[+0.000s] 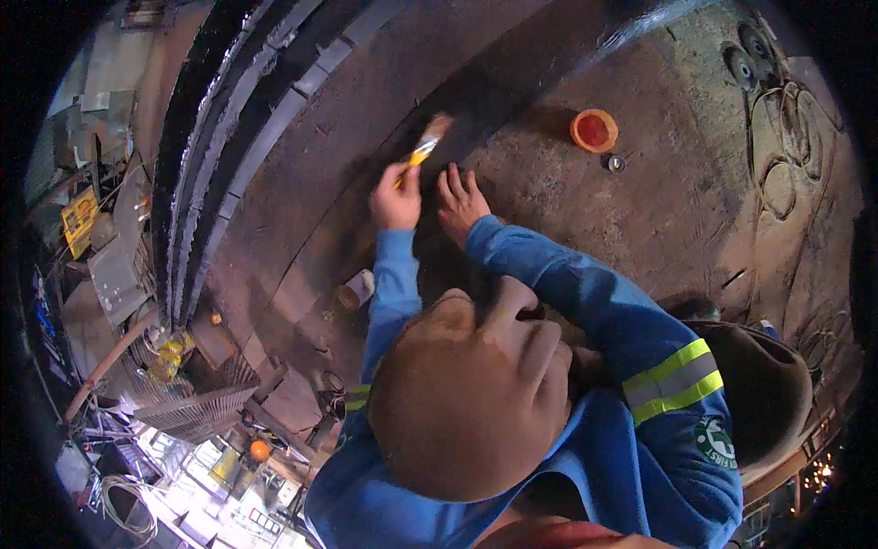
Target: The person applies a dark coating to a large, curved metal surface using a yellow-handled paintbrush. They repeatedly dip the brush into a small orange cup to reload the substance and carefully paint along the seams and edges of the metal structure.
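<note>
My left hand is closed around the yellow handle of a paintbrush. The brush's brown bristles point up and away, over or against a dark band on the brown floor-like surface; whether they touch it I cannot tell. Just to the right, my right hand rests on the surface with its fingers spread, holding nothing. Farther right stands an orange round tub with reddish contents. A small round metal object lies beside it. Close to my left forearm lies a pale-ended cylinder.
Curved dark metal ribs rise on the left. Coiled cable and dark discs lie at the far right. Scrap, plates and a ribbed panel crowd the lower left. Sparks show at the lower right.
</note>
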A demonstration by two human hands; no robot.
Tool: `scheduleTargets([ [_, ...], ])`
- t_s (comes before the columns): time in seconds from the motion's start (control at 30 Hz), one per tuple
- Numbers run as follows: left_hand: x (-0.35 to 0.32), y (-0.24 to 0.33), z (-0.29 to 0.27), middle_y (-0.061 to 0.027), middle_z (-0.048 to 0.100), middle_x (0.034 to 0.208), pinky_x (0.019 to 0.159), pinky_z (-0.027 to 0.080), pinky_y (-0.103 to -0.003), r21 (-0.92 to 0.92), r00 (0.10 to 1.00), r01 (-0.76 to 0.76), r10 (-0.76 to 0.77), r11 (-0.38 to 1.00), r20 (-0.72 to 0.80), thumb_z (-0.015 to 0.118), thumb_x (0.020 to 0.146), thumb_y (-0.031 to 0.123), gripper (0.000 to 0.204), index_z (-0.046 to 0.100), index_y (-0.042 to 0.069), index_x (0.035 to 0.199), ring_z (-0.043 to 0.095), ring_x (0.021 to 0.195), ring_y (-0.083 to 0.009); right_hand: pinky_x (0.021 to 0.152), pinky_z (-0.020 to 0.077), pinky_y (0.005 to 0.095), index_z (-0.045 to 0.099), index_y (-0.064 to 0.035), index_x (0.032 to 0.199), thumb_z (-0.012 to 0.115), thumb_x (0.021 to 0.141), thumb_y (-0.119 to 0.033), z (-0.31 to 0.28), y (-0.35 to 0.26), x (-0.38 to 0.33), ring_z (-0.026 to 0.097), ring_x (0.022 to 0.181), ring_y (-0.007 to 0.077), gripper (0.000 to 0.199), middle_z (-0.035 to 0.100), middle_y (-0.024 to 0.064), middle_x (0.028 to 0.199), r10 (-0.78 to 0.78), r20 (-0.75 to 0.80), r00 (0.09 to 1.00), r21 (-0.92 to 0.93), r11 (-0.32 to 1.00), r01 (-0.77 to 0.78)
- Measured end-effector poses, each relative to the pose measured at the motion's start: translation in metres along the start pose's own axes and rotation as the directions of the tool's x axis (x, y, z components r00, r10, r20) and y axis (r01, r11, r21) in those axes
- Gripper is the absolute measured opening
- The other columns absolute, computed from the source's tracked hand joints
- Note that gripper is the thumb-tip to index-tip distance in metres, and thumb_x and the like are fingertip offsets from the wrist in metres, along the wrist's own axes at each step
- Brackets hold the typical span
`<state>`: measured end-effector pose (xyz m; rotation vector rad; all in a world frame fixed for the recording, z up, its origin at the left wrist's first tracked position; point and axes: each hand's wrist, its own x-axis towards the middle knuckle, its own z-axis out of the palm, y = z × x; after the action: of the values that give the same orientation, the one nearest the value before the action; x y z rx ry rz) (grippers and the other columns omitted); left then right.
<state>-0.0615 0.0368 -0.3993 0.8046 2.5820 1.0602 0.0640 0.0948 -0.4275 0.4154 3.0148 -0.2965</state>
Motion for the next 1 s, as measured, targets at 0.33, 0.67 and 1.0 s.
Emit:
scheduleTargets([
  [0.33, 0.021, 0.012, 0.000, -0.0158, 0.067, 0.085, 0.067, 0.051, -0.038, 0.019, 0.973, -0.120, 0.113, 0.993, 0.202, 0.066, 0.083, 0.020, 0.019, 0.064, 0.004, 0.091, 0.066, 0.078, -0.0319, 0.102, 0.0243, 0.0578, 0.043, -0.0059, 0.135, 0.035, 0.095, -0.042, -0.022, -0.006, 0.007, 0.023, 0.134, 0.0397, 0.054, 0.031, 0.0178, 0.142, -0.031, 0.227, 0.973, -0.054, 0.998, 0.044],
  [0.67, -0.010, -0.020, -0.026, -0.0139, 0.067, 0.085, 0.068, 0.051, -0.036, 0.010, 0.965, -0.089, 0.084, 0.996, 0.249, 0.066, 0.083, 0.020, 0.017, 0.064, 0.005, 0.091, 0.066, 0.078, -0.0300, 0.101, 0.0254, 0.0580, 0.054, -0.0097, 0.126, 0.039, 0.093, -0.042, -0.038, 0.000, 0.004, 0.025, 0.132, 0.0425, 0.049, 0.032, 0.0208, 0.141, -0.119, 0.270, 0.955, 0.018, 0.993, 0.119],
  [1.0, 0.078, 0.023, 0.030, -0.0143, 0.067, 0.083, 0.066, 0.049, -0.043, 0.181, 0.957, -0.215, 0.171, 0.960, 0.234, 0.065, 0.083, 0.029, 0.021, 0.065, 0.009, 0.087, 0.063, 0.077, -0.0366, 0.107, 0.0210, 0.0533, 0.030, -0.0037, 0.141, 0.039, 0.092, -0.044, -0.002, -0.010, -0.006, 0.023, 0.136, 0.0363, 0.065, 0.026, 0.0220, 0.146, 0.012, 0.151, 0.988, -0.008, 1.000, -0.011],
])
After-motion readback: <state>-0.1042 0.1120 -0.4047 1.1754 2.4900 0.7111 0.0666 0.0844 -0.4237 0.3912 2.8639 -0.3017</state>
